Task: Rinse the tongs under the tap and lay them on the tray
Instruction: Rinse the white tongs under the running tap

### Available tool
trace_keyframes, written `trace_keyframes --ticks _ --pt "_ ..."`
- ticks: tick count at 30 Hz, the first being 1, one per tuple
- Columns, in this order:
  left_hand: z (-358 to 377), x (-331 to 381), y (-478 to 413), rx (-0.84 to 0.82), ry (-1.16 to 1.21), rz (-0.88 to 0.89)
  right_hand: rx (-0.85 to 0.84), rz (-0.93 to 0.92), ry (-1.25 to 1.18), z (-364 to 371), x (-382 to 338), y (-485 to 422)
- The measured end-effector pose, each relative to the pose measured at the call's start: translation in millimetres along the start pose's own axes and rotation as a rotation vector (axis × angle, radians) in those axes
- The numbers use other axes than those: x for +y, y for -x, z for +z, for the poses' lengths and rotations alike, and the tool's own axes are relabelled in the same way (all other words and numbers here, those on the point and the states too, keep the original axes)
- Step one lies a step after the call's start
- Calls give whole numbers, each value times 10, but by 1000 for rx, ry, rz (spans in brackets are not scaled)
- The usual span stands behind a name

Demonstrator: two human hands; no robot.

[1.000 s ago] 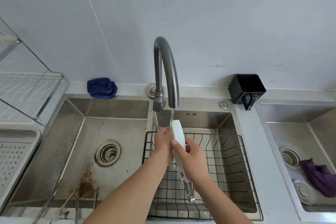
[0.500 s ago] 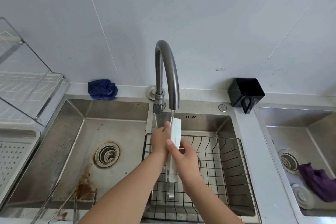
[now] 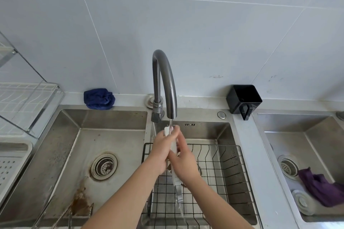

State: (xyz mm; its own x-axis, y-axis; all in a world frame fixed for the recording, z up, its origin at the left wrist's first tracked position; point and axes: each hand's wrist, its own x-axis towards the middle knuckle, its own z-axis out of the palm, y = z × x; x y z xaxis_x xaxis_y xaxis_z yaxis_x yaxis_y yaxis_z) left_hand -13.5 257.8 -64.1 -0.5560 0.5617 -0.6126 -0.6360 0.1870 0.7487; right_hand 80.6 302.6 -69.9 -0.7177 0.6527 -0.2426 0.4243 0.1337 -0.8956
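Sink (image 3: 204, 129) — tongs (image 3: 176, 179) in both hands' (image 3: 160, 149) (image 3: 186, 165) grip

The white-handled tongs (image 3: 175, 179) are held nearly upright under the tap (image 3: 164, 80), gripped between both hands. The left hand (image 3: 159, 151) is wrapped round the upper part, and the right hand (image 3: 185, 165) is curled round the middle. Water is seen running from the spout onto the top end and off the metal lower end, over a black wire basket (image 3: 223, 165) set in the middle sink (image 3: 204, 130). On the table (image 3: 195, 99), a blue cloth (image 3: 98, 98) is laid far left of the tap and a black container (image 3: 243, 99) far right. A purple cloth (image 3: 320, 189) is seen in the right sink (image 3: 297, 126), and a perforated tray (image 3: 13, 169) at the left edge.
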Motion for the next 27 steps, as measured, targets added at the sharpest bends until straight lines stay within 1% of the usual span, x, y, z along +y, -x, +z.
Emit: trace_keyframes --ticks 1,2,3,5,6,7,8,10,11,13,14,15,17,19,21,22,24,27 --pt "2 6 -3 17 -4 47 -8 7 -13 -10 -14 -9" --pt "-6 30 -1 23 85 58 -24 12 -62 -22 -20 -14" --pt "-26 49 -14 11 197 38 -49 30 -152 -35 -11 -18" --pt "-89 81 -51 -14 399 -21 -103 131 -388 -60 1 -10" --pt "-109 83 -58 -25 456 -40 -127 184 -428 -77 -14 -12" --pt "-114 65 -59 -40 465 -37 -148 212 -352 -96 -43 -35" --pt "-112 46 -39 -52 442 -19 -174 205 -188 -100 -83 -73" --pt "-80 25 19 -24 330 14 -210 101 182 -118 -196 -164" --pt "-90 14 29 16 276 30 -223 31 327 -104 -250 -209" --pt "-154 53 39 67 224 43 -213 -87 508 -48 -335 -277" --pt "-198 93 46 60 243 23 -201 -124 544 -14 -352 -309" --pt "-254 137 54 39 283 -3 -196 -138 540 13 -377 -336" --pt "-355 262 62 10 401 -14 -221 -149 458 50 -432 -381" --pt "-433 382 53 -10 518 28 -325 -152 240 77 -420 -366" --pt "-479 444 47 -35 598 60 -404 -100 -14 78 -319 -278" --pt "-479 445 59 -51 621 70 -419 -89 -61 65 -273 -237" --pt "-457 355 85 -78 627 82 -402 -73 -33 18 -226 -192" --pt "-355 152 144 -78 511 57 -341 85 -33 -70 -286 -236"
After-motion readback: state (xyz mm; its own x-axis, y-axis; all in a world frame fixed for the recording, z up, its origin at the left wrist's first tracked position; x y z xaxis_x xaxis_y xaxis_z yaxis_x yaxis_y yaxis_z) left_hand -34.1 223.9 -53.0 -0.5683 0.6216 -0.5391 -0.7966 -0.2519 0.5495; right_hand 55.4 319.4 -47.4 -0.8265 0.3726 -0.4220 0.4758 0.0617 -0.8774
